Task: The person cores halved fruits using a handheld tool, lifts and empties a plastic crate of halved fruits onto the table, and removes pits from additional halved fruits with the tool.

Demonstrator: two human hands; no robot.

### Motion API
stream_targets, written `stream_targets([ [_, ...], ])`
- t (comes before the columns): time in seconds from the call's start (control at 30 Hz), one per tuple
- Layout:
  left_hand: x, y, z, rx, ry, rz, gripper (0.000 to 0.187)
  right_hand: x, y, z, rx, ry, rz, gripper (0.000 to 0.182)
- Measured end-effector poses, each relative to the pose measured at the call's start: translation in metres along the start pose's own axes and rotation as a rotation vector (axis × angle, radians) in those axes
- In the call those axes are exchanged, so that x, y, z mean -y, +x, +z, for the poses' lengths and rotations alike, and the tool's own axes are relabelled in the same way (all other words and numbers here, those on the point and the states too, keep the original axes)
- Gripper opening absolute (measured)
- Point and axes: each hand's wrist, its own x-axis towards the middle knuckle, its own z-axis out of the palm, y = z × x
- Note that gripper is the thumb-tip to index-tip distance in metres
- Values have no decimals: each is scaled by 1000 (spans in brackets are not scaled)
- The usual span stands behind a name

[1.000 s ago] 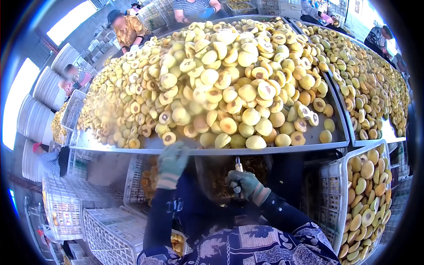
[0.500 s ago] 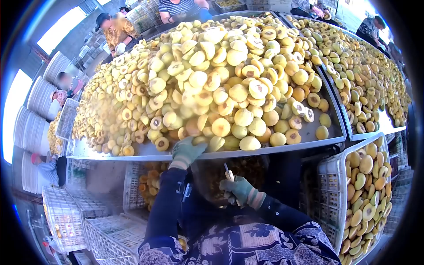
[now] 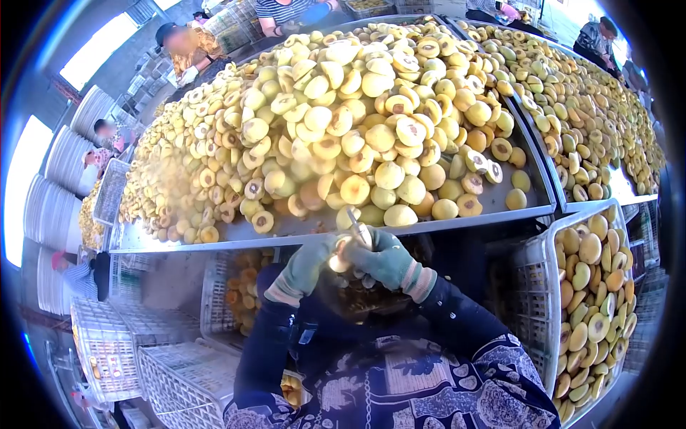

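Note:
Gloved in pale green, my left hand (image 3: 306, 270) closes round a piece of yellow fruit (image 3: 339, 262) just below the table's front edge. My right hand (image 3: 386, 262), in a matching glove, meets it there, its fingers wrapped round a small knife (image 3: 359, 230) whose blade points up and to the left. Both hands touch or nearly touch at the fruit. Behind them a big heap of halved yellow fruit (image 3: 321, 118) lies on the metal table (image 3: 236, 244). Several halves show dark centres.
A white crate (image 3: 539, 307) full of fruit halves stands at the right. Other crates (image 3: 187, 375) are at the lower left, and one with fruit is under the table. A second fruit-covered table (image 3: 572, 114) is at the right. Several people (image 3: 191, 51) sit around the tables.
My left hand has drawn back from the heap and now holds a fruit. My right hand has risen with the knife to meet it. The view has shifted slightly.

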Motion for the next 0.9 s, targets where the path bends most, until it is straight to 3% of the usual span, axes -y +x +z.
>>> stream_targets([
  [0.07,-6,-10,14,-30,-146,-144,30,-4,-6,-3,-16,-77,-10,21],
  [0.2,18,-15,4,43,-106,-167,30,-30,-14,-4,-83,-34,-129,17],
  [0.23,19,-15,7,26,-84,-197,31,-31,-18,-3,-124,-53,-71,19],
  [0.33,-1,-14,39,-32,44,-216,30,-88,8,-7,-257,-218,-720,21],
  [0.47,13,-12,51,-53,-6,-83,33,-57,-22,-4,-218,145,-145,18],
  [0.53,19,-12,59,-152,152,131,37,-50,-25,0,-225,339,84,16],
  [0.57,22,-13,63,-206,235,238,38,-55,-23,5,-241,475,53,15],
  [0.67,49,-15,81,-455,-189,294,48,-47,-34,19,-164,496,174,13],
  [0.7,51,-18,75,-478,-181,165,61,-44,-37,20,-117,348,152,18],
  [0.77,47,-21,72,-478,-491,84,68,-64,-33,26,-185,-16,-86,24],
  [0.8,45,-20,74,-518,-512,147,69,-70,-33,28,-214,-199,-205,29],
  [0.83,42,-21,72,-522,-558,125,69,-70,-38,19,-118,-323,-211,37],
  [0.9,33,-25,71,-524,-491,111,69,-68,-40,13,-69,-488,-182,36],
])
